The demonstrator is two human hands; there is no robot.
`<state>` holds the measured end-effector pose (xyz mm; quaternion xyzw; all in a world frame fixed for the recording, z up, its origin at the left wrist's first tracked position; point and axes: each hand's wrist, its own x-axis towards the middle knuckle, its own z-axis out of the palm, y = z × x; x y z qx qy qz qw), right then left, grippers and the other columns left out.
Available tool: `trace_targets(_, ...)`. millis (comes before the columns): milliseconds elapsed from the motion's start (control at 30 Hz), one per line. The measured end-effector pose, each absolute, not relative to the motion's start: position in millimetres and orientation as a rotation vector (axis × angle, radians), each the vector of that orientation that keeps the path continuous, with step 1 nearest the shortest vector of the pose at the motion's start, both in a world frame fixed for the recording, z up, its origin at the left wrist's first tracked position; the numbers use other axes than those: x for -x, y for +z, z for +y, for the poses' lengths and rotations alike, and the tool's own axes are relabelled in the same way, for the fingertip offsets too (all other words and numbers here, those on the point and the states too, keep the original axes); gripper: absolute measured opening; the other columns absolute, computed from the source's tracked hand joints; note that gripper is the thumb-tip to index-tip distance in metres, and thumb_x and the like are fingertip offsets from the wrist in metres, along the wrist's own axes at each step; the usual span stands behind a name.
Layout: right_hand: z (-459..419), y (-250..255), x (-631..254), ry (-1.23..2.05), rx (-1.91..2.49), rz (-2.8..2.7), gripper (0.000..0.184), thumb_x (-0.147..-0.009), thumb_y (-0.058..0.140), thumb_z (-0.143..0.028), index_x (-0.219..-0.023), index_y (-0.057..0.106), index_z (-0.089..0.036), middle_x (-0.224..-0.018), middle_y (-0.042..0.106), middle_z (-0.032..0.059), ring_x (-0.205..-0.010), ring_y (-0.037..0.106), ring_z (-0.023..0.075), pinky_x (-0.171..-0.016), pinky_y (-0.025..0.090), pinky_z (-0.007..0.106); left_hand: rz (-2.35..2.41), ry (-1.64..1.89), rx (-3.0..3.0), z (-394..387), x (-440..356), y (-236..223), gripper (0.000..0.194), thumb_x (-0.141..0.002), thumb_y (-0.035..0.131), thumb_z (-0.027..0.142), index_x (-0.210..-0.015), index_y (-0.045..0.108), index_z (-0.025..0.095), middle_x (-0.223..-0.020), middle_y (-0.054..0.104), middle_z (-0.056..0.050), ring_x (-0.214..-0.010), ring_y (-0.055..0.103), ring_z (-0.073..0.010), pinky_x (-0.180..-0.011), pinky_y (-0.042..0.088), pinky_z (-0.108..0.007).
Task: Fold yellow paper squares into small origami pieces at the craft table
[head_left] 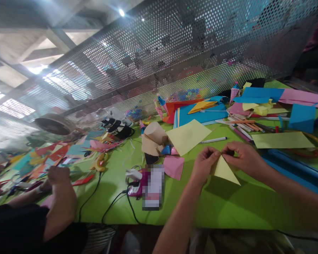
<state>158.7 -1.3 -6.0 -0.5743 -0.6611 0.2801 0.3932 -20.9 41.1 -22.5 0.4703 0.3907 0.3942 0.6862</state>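
A pale yellow sheet of paper (pixel 225 171), folded to a triangular shape, hangs from both hands above the green table (pixel 185 208). My left hand (pixel 205 162) pinches its upper left edge between thumb and fingers. On the other side of the same tip, my right hand (pixel 237 154) is closed on the paper, its fingertips close to the left thumb. Behind the hands lie a flat yellow sheet (pixel 189 135) and a white pen (pixel 214 140). A pink paper piece (pixel 174 167) rests to the left.
A phone-like device (pixel 153 187), its screen blurred out, lies beside a magenta power block (pixel 137 188) with black cables. Beige paper rolls (pixel 155 135) stand behind. Pencils (pixel 246 123) and coloured papers crowd the right. At left a co-worker's hand (pixel 58 175) works near scraps. A perforated metal screen (pixel 159 60) runs behind.
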Motion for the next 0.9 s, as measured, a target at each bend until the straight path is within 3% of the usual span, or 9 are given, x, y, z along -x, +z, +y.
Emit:
trace_targets(367,-2.2,-11.9,-161.7,0.897,1.551,-1.665,0.027,-0.091,0.069,-0.049,-0.083,0.069,-0.023,-0.077,0.072,0.0005,-0.072,0.061,0.0200,-0.062,0.036,0.031,0.906,0.946,-1.034,41.7,22.0,-20.3,0.054,-0.072,0.093,0.061,-0.086,0.063,0.018,-0.076,0.058,0.004,-0.065,0.049,-0.0094,-0.060,0.041,-0.022)
trace_targets(567,0.1,-4.9,-173.8,1.133,1.414,-1.581,0.043,-0.090,0.068,-0.065,-0.096,0.079,-0.024,-0.093,0.078,0.0032,-0.086,0.067,0.0246,-0.073,0.045,0.033,0.905,0.935,-1.023,42.3,24.2,-14.2,0.056,-0.072,0.092,0.063,-0.088,0.062,0.018,-0.073,0.056,0.005,-0.061,0.047,-0.0093,-0.055,0.037,-0.022)
trace_targets(900,6.5,-13.9,-184.3,1.121,1.450,-1.518,0.042,-0.081,0.078,-0.065,-0.081,0.078,-0.023,-0.078,0.075,0.0017,-0.076,0.062,0.0215,-0.069,0.043,0.033,0.927,0.891,-1.023,43.0,21.2,-18.8,0.053,-0.076,0.089,0.062,-0.088,0.059,0.021,-0.073,0.052,0.005,-0.064,0.046,-0.0105,-0.058,0.036,-0.023)
